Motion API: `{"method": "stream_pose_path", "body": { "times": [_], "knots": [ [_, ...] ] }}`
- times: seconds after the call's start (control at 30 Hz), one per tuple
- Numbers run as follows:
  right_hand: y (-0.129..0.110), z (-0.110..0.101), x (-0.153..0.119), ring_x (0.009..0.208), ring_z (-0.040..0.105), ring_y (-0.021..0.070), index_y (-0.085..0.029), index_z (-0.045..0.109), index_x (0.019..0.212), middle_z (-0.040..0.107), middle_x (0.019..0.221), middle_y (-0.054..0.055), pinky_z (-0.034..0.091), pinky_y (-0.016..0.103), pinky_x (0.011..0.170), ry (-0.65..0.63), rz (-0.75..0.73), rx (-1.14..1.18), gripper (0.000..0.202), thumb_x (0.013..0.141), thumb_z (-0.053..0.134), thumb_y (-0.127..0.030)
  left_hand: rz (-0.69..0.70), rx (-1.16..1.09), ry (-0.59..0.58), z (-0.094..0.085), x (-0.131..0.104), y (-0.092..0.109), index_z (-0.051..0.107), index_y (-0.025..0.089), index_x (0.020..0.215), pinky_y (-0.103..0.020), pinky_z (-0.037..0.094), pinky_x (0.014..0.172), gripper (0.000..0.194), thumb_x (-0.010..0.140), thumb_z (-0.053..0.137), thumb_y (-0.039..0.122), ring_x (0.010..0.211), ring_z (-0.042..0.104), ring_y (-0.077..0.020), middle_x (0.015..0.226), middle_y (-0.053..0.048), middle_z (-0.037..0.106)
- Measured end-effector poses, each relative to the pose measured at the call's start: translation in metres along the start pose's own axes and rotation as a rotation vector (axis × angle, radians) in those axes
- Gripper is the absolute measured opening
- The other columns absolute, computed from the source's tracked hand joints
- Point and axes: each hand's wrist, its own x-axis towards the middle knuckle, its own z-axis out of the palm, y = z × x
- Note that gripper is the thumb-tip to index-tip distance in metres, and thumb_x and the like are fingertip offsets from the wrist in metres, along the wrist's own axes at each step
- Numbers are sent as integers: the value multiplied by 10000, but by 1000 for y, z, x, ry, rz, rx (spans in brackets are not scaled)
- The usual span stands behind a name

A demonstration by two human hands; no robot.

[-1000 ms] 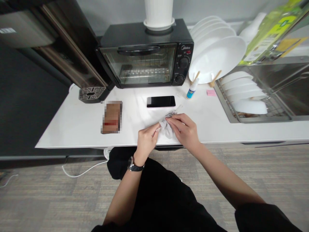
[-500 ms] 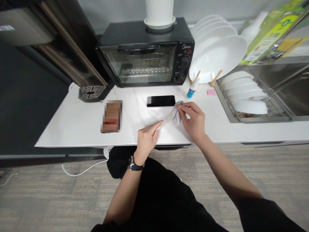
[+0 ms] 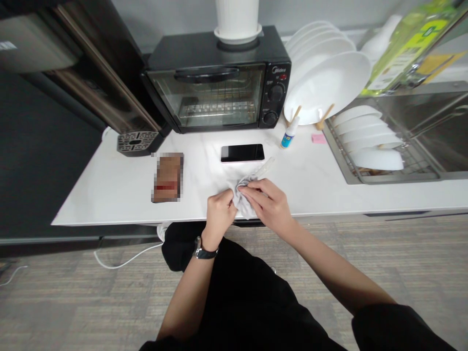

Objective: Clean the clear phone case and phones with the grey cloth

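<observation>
My left hand [image 3: 220,213] is closed at the near edge of the counter, gripping the lower end of a clear phone case [image 3: 266,166] seen nearly edge-on. My right hand [image 3: 271,205] pinches a crumpled light grey cloth [image 3: 243,206] against the case, close to the left fingers. The cloth hides the case's middle and lower part; its upper end sticks out to the upper right. Just beyond the hands a black phone [image 3: 242,153] lies flat, screen up. A small spray bottle [image 3: 287,138] with a blue label stands right of the phone.
On the white counter [image 3: 109,195] lies a brown, pixelated flat item [image 3: 168,178] at left. Behind are a black toaster oven [image 3: 219,92] bearing a white pot [image 3: 237,19], and racked white plates [image 3: 329,87]. A sink rack with bowls [image 3: 378,158] is at right.
My right hand has moved left and toward me with the cloth, from the case's far end down to near my left hand. My left hand stays almost in place.
</observation>
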Motion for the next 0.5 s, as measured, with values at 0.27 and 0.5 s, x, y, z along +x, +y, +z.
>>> {"method": "stream_pose_path", "body": {
  "times": [0.27,0.5],
  "knots": [
    [58,-22,20,972,784,245,-278,882,1145,807,1033,74,674,397,870,159,102,-101,225,1101,661,-286,-23,-31,-38,1,-3,2,819,263,1272,-291,695,757,377,1022,626,56,848,875,-229,1109,-36,911],
    [78,-29,28,952,762,246,-287,890,1156,785,1037,77,647,405,875,214,124,-103,231,1090,672,-258,-43,-37,-48,1,-4,1,822,244,1282,-279,703,767,395,1007,646,21,875,887,-243,1107,-29,913]
  ]
}}
